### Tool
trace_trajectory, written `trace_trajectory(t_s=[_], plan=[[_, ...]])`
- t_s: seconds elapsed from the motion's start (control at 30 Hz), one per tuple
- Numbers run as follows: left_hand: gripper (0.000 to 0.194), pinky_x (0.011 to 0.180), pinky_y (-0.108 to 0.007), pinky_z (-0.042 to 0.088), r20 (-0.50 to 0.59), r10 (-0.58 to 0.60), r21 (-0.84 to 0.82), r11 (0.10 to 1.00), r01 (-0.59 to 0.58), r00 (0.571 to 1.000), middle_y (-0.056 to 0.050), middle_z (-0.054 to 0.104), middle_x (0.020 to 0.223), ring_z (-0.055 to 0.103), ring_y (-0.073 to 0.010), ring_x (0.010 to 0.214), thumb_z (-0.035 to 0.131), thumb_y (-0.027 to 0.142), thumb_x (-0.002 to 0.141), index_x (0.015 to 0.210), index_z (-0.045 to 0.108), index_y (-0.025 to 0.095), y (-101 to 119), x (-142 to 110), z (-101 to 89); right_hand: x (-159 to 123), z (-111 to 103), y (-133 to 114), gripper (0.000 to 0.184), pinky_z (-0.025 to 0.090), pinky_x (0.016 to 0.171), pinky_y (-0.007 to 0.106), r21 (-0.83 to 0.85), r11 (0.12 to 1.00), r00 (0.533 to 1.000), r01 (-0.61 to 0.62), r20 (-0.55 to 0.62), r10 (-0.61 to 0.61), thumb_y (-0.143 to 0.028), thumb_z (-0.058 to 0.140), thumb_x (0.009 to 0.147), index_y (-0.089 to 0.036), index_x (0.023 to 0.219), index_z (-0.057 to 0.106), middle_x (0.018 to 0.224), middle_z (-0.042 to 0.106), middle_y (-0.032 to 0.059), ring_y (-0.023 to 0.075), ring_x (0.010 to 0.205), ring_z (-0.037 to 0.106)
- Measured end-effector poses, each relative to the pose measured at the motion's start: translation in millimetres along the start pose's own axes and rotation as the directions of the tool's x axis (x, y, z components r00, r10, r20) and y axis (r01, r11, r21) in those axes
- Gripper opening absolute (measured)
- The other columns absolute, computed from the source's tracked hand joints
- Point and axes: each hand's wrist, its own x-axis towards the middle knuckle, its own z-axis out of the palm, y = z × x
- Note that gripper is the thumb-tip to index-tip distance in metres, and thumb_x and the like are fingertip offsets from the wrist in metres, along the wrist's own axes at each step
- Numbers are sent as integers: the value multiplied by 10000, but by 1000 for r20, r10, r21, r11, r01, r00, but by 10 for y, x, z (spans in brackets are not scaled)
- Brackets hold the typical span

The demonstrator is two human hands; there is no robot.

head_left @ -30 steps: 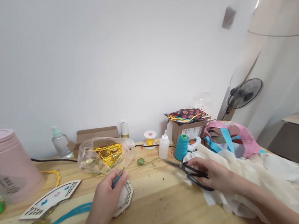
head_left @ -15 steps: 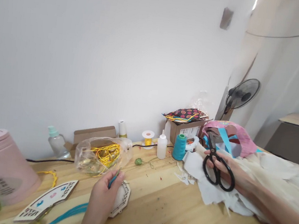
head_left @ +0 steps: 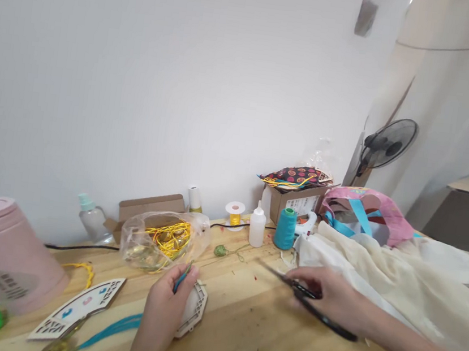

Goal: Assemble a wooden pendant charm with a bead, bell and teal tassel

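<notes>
My left hand (head_left: 165,306) is closed in a pinch on a blue cord (head_left: 180,280), whose top end pokes out between thumb and fingers. Below the wrist, several blue strands (head_left: 113,328) trail left over the wood. Partly behind this hand lies a pale lattice-edged octagonal piece (head_left: 194,312); I cannot tell whether the hand holds it. My right hand (head_left: 331,295) grips black-handled scissors (head_left: 312,304), their blades pointing left toward the left hand and somewhat blurred. A fan-shaped wooden piece (head_left: 79,307) with cut-out ends rests left of the left hand.
Along the wall stand a clear bag of yellow cord (head_left: 169,238), a yellow spool (head_left: 234,218), a squeeze bottle (head_left: 256,226), a teal thread cone (head_left: 285,230) and a cardboard box (head_left: 295,203). White cloth (head_left: 396,281) spreads at right. A pink bin (head_left: 7,250) stands left.
My right hand has brought the scissors left and down from above the cloth, turning the blades from upward to leftward. The left hand keeps its pinch. The view has shifted slightly.
</notes>
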Motion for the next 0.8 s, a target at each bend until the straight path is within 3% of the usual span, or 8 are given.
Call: trace_trajectory(t_s=[0.07,0.13,0.27,0.43,0.5,0.6,0.7,0.8], plan=[[283,756,-313,418,6,-17,1,1000,17,1000,-23,681,739,581,-236,825,601,412,588,716,637,162,5,-8,3,51,117,23,125,344,499,202,-256,966,999,22,-37,-33,-263,557,672,-188,753,616,606,571,-11,129,567,509],[291,748,-314,419,25,-24,-2,1000,24,999,-19,674,708,578,-240,824,601,415,589,724,633,160,3,-13,5,88,209,6,121,358,544,207,-405,914,997,14,-62,-43,-232,527,684,-191,758,613,670,613,15,145,630,546],[286,738,-307,418,58,-10,-19,1000,11,998,-10,661,655,577,-237,812,592,419,602,720,631,161,-3,-20,8,133,416,-214,187,390,544,214,-479,878,1000,15,25,-3,-286,473,723,-204,822,608,741,658,55,170,670,598],[286,767,-317,405,72,4,12,1000,-5,997,-14,662,694,572,-230,812,587,406,617,738,628,150,17,-34,0,237,640,-561,283,433,535,270,-645,762,995,-47,38,94,-257,381,758,-162,786,646,703,678,119,218,644,630],[276,767,-314,406,61,-1,15,1000,0,998,-16,664,702,572,-231,825,587,399,619,729,625,149,36,-39,-4,259,610,-600,285,448,548,283,-670,739,991,-69,41,129,-254,395,744,-144,768,657,719,681,131,231,658,636],[256,766,-303,409,49,-11,-5,1000,11,999,-15,672,733,569,-230,862,590,388,616,717,627,156,62,-42,-5,213,403,-504,284,456,559,290,-684,717,977,-138,24,210,-222,415,723,-110,760,673,729,682,162,248,667,641],[268,736,-297,420,71,-42,-33,999,44,997,3,659,648,574,-234,843,598,407,600,705,630,162,63,-43,2,109,149,-337,283,451,575,297,-698,696,972,-167,1,234,-196,409,723,-104,750,676,762,677,181,262,704,638],[308,753,-298,408,90,-54,-31,998,57,995,-5,662,712,568,-228,841,584,419,615,768,621,154,34,-44,9,61,79,-274,304,443,567,287,-693,702,974,-164,-3,225,-215,387,745,-123,712,675,730,681,159,250,684,639]])
